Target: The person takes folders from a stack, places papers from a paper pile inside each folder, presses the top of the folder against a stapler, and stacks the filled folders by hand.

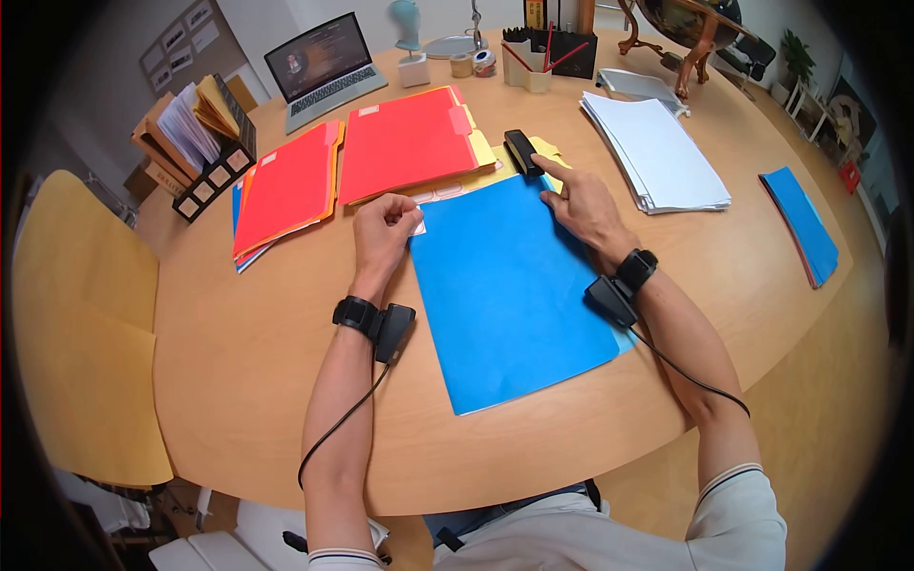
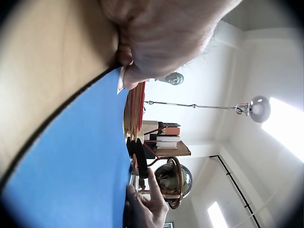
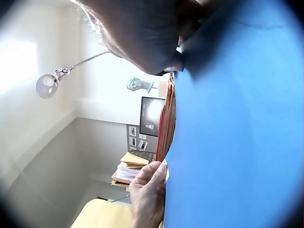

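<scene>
A large blue folder [image 1: 514,295] lies in front of me, a light-blue sheet showing at its lower right corner. My left hand [image 1: 379,233] pinches its upper left corner beside a small white label [image 2: 121,80], thumb on top. At the folder's far edge sits a black stapler [image 1: 523,152]. The straight index finger of my right hand [image 1: 588,211] presses on the stapler's near end, and the thumb rests at the folder's upper right. This hand's other fingers are mostly hidden behind it in the head view.
Red folders [image 1: 405,143] and a second red stack [image 1: 286,190] lie beyond and left. White papers [image 1: 657,152] are at the right, with a narrow blue stack [image 1: 800,224] near the table edge. A laptop [image 1: 324,71], file holder [image 1: 214,171] and pen holder [image 1: 526,71] stand further back.
</scene>
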`<state>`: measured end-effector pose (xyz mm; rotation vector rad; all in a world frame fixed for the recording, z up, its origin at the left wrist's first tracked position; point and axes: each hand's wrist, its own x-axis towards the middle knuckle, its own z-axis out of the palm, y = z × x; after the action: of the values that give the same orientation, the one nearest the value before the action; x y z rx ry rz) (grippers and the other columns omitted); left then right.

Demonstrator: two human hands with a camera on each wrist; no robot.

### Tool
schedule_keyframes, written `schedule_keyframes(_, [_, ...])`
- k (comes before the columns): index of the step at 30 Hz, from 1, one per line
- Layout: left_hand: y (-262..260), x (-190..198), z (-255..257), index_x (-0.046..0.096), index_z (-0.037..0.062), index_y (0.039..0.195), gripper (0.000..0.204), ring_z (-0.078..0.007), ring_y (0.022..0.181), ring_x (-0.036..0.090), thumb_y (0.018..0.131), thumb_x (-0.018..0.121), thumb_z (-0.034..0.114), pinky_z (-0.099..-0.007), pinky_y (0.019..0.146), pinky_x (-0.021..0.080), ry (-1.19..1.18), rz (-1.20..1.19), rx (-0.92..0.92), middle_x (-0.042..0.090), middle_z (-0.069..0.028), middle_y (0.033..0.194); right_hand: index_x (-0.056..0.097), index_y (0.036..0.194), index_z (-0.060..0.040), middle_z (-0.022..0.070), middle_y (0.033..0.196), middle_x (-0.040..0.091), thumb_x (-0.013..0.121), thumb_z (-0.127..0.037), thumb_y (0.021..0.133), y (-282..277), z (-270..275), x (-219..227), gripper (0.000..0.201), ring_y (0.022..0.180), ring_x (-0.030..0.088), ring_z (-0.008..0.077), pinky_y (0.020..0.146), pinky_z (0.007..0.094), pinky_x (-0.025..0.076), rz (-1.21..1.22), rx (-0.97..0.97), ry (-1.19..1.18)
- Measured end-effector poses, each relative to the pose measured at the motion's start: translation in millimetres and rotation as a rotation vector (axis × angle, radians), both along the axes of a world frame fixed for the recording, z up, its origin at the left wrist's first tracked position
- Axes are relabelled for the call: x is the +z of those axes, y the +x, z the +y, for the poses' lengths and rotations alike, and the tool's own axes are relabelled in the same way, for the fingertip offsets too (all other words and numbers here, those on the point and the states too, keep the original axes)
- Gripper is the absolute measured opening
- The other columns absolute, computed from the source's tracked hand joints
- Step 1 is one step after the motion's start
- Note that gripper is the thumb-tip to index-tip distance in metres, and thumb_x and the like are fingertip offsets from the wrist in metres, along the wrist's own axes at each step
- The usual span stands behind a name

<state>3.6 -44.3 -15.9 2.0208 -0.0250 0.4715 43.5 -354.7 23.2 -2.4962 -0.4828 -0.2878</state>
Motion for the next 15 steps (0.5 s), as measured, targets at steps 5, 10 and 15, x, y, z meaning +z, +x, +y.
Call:
schedule_keyframes(5, [1.1, 3.5, -3.0, 0.074, -0.0041, 0.095, 0.013, -0.0074, 0.069, 0.060, 0.088, 0.074, 0.006, -0.0238, 0.064, 0.049, 0.025, 0.012, -0.006, 0.068, -0.0016, 0.077, 0.063, 0.139, -0.0220, 0.0242, 0.097, 0.071, 0.070, -0.015, 0.089, -2.0, 0.9, 3.7, 0.052, 0.090, 0.068, 0.0419, 0.081, 0.0501, 0.052, 0.018, -0.014, -0.031])
schedule_keyframes(10, [3.3, 4.4, -5.3, 0.076, -0.0041, 0.091, 0.012, -0.0097, 0.064, 0.061, 0.084, 0.074, 0.006, -0.0270, 0.061, 0.050, 0.033, -0.018, 0.013, 0.069, -0.0047, 0.070, 0.060, 0.143, -0.0227, 0.0154, 0.067, 0.060, 0.073, -0.015, 0.088, 4.6, -4.6, -7.1, 0.057, 0.062, 0.058, 0.0298, 0.064, 0.0448, 0.045, -0.064, 0.038, 0.023])
schedule_keyframes(15, [4.3, 8.1, -6.3, 0.076, -0.0039, 0.089, 0.011, -0.0104, 0.063, 0.062, 0.083, 0.074, 0.006, -0.0273, 0.061, 0.050, 0.083, 0.015, 0.023, 0.069, -0.0055, 0.069, 0.057, 0.146, -0.0252, 0.0130, 0.069, 0.061, 0.075, -0.016, 0.087, 5.6, -6.0, -6.0, 0.062, 0.063, 0.058, 0.0272, 0.065, 0.0435, 0.046, -0.030, 0.039, 0.044])
